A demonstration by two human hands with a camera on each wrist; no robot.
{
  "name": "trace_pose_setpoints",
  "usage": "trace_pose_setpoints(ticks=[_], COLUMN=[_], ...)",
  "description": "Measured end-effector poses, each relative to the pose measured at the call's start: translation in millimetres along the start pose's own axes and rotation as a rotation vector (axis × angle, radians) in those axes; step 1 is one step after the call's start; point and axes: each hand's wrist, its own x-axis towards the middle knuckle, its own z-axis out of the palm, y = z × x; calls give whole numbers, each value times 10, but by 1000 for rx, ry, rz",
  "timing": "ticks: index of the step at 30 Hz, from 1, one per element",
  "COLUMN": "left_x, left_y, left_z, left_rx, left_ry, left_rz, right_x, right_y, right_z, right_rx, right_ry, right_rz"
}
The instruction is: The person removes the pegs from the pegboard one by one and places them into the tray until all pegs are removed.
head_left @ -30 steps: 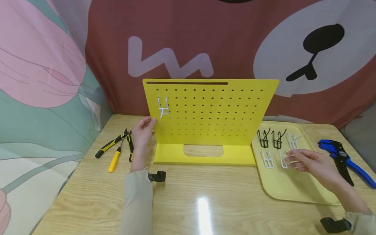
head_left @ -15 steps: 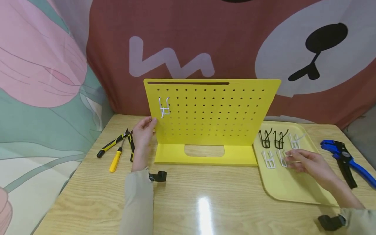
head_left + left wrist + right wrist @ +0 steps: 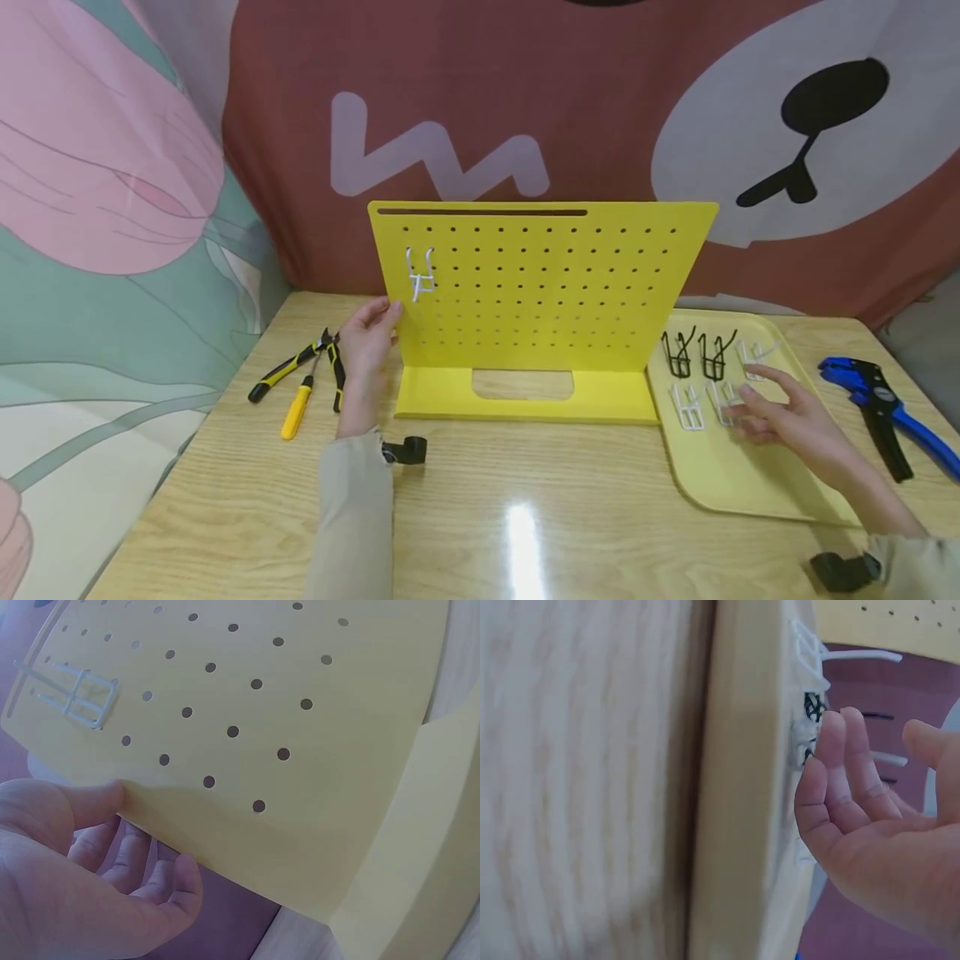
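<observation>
A yellow pegboard stands upright on its base. Its left edge is pinched by my left hand, the thumb on the front face and the fingers curled behind. High on the board's left side hangs a white wire hook, which the left wrist view also shows. My right hand is over the pale yellow tray, thumb apart from the fingers. Close to its fingertips lies a white wire hook, partly hidden behind them. Another white hook lies to the left of that one.
Behind these in the tray are two black wire hooks and a further white hook. A blue-and-black hand tool lies right of the tray. Yellow-and-black pliers and a yellow-handled screwdriver lie left of the board.
The right hand's thumb and index finger have spread apart near the front white hook, with the index finger lifted toward the back of the tray. The left hand has stayed at the board's edge.
</observation>
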Motion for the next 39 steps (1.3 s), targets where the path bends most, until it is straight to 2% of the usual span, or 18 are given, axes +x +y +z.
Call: trace_pose_setpoints(ticks=[4,7,11,15,23,27,33,39], left_x=[-2,-2,-8,-9,-8,-14,-6,-4], left_y=[2,1,-5,-7,0,4,6,-3], left_z=[-6,-10,-12,-15,0,4,6,14], left_rx=[-9,-7,1,-5,-22,-22,-21,-10], left_ry=[1,-5,-10,-3,-10,-16,-4,14], left_rz=[6,12,11,17,21,19,12,2], right_x=[-36,-51,-24,34,205,334,569,799], right_y=[-107,-233,-415,-554,-755,-892,-1134,-1269], right_z=[57,126,290,577,1191,1446,1863,2210], right_rx=[-106,-130,16,107,47,25,163,211], right_ry=[38,60,69,92,38,58,122,73], right_rz=[-58,-152,-280,-363,-380,-394,-455,-466])
